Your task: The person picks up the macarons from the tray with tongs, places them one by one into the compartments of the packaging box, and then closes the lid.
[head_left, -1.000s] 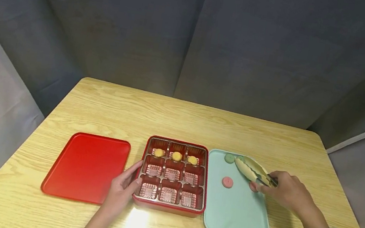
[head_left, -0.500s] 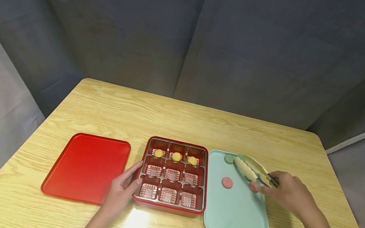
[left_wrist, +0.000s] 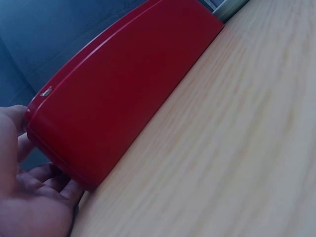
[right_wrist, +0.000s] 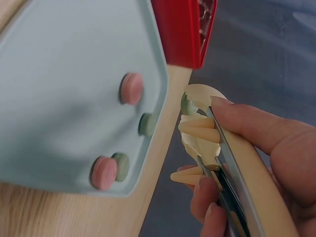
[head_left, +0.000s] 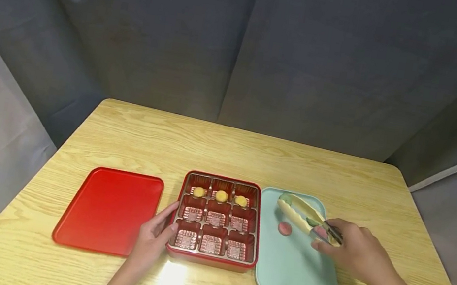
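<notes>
My right hand [head_left: 357, 247] grips a pair of cream-tipped tongs [head_left: 298, 219] above the pale green tray [head_left: 292, 277]. A green macaron [right_wrist: 186, 104] sits between the tong tips, off the tray. Below the tongs lie a pink macaron [head_left: 284, 228] and another pink macaron [right_wrist: 104, 173], with a green macaron [right_wrist: 121, 165] touching it. One more green macaron [right_wrist: 146, 124] lies near the tray's edge. My left hand [head_left: 152, 235] rests against the left side of the red divided box [head_left: 209, 260], thumb at its rim, fingers along its wall.
Yellow macarons [head_left: 221, 195] sit in the back row of the box, one per compartment. A red tray [head_left: 109, 213] lies left of the box on the wooden table [head_left: 157, 136]. The pale green tray adjoins the box's right side. Grey curtains [head_left: 181, 45] hang behind.
The tongs have closed on a green macaron, lifted it and shifted left toward the box. My right hand has moved slightly left with them. The left hand and the box stay in place.
</notes>
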A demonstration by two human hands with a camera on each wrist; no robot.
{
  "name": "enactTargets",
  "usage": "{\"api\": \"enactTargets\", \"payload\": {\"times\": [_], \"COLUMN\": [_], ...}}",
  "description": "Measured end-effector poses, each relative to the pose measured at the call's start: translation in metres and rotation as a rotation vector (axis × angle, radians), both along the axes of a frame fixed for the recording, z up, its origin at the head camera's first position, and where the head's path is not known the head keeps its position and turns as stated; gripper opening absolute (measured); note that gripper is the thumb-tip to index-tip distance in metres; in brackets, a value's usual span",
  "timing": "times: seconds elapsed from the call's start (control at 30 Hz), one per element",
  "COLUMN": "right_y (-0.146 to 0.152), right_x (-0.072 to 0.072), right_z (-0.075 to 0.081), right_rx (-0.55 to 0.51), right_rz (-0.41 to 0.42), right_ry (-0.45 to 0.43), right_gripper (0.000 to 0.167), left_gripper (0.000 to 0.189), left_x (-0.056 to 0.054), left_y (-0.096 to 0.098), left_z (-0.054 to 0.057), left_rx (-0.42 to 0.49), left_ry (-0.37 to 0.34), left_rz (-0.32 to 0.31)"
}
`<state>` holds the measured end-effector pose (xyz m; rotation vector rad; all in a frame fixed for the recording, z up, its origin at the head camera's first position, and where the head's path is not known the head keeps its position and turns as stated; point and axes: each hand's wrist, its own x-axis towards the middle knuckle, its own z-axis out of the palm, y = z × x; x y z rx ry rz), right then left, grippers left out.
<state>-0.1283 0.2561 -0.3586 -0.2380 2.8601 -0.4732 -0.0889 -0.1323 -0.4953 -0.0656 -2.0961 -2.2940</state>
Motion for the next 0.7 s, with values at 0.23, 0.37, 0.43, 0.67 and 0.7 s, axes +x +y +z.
{"api": "enactTargets", "payload": {"times": [0.23, 0.37, 0.43, 0.67, 0.7], "right_y": [-0.015, -0.024, -0.03, -0.044, -0.045], "right_x": [0.011, 0.016, 0.019, 0.026, 0.027], "right_z": [0.004, 0.006, 0.007, 0.008, 0.007], "right_rx": [-0.009, 0.001, 0.002, -0.014, -0.011], "right_rz": [0.024, 0.042, 0.05, 0.101, 0.11], "right_ry": [0.027, 0.035, 0.03, 0.063, 0.074], "right_gripper": [0.054, 0.069, 0.068, 0.062, 0.06], "left_gripper": [0.052, 0.051, 0.051, 0.051, 0.051], "left_x": [0.0, 0.0, 0.001, 0.001, 0.0], "left_y": [0.0, 0.0, 0.0, 0.0, 0.0], "left_z": [0.0, -0.001, 0.0, 0.0, 0.0], "left_rx": [0.002, 0.01, 0.011, 0.015, 0.014], "left_ry": [0.0, -0.011, -0.015, 0.001, 0.005], "left_rz": [-0.003, 0.0, 0.0, -0.005, -0.006]}}
